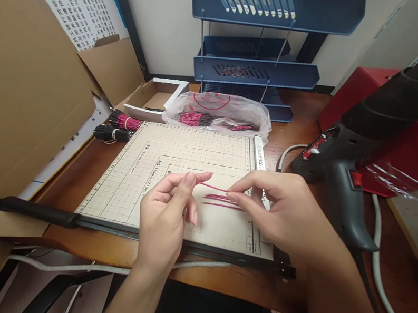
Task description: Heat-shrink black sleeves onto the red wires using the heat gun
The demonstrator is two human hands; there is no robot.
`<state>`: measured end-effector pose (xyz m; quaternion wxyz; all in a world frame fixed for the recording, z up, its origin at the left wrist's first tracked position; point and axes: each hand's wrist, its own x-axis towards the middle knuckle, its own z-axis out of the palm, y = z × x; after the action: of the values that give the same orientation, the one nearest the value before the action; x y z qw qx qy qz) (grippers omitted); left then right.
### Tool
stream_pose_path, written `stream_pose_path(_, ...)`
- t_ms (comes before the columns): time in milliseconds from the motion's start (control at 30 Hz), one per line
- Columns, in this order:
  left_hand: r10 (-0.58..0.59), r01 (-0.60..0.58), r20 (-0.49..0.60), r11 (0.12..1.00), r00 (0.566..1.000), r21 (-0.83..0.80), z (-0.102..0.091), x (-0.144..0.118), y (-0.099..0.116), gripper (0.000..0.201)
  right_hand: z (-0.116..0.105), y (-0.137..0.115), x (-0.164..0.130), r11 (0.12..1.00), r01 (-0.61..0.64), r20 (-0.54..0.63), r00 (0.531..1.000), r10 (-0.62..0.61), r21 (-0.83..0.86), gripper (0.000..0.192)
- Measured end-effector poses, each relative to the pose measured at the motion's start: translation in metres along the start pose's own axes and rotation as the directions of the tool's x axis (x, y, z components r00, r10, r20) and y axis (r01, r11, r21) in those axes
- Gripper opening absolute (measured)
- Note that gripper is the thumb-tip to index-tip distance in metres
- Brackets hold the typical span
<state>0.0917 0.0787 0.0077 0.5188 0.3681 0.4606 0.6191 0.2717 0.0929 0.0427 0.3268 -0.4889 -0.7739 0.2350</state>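
A thin red wire (212, 186) is stretched between my two hands, above a paper cutter board (125, 180) printed with a grid. My left hand (169, 203) pinches its left end between thumb and index finger. At the other end, the thumb and index finger of my right hand (274, 199) close on the wire. Several more red wires (220, 205) lie on the board just below, partly covered by my right hand. What tips the held wire has is hidden by my fingers.
A plastic bag (241, 109) of red and black wires lies behind the board. Tied wire bundles (111, 133) rest at left near a cardboard box (17, 76). A heat gun (351, 169) stands at right by a red box (403, 146). Blue trays (255, 71) rise behind.
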Motion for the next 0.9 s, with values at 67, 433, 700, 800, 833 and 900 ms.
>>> stream_pose_path(67, -0.017, 0.017, 0.014, 1.000, 1.000, -0.015, -0.001, 0.001, 0.001, 0.028, -0.001, 0.000, 0.000, 1.000, 0.009, 0.012, 1.000, -0.009, 0.002, 0.012)
stream_pose_path(433, 0.158, -0.186, 0.111, 0.929, 0.981, 0.320, 0.001, -0.001, -0.003, 0.021, -0.015, 0.026, -0.002, 0.944, -0.204, 0.082, 0.969, 0.232, -0.259, 0.012)
stream_pose_path(700, 0.288, -0.711, 0.653, 0.197, 0.700, 0.675, -0.006, -0.006, -0.008, 0.039, -0.019, 0.030, -0.002, 0.935, -0.214, 0.122, 0.959, 0.256, -0.284, 0.018)
stream_pose_path(800, 0.222, -0.761, 0.734, 0.064, 0.642, 0.646, -0.004, -0.014, -0.010, 0.047, -0.021, 0.032, -0.003, 0.922, -0.243, 0.131, 0.947, 0.292, -0.301, 0.015)
stream_pose_path(833, 0.198, -0.768, 0.749, 0.034, 0.632, 0.640, -0.003, -0.017, -0.010, 0.049, -0.021, 0.033, -0.003, 0.918, -0.250, 0.136, 0.943, 0.303, -0.309, 0.015)
stream_pose_path(900, 0.141, -0.774, 0.767, -0.004, 0.626, 0.633, -0.001, -0.021, -0.012, 0.054, -0.020, 0.033, -0.003, 0.912, -0.255, 0.142, 0.939, 0.313, -0.322, 0.015)
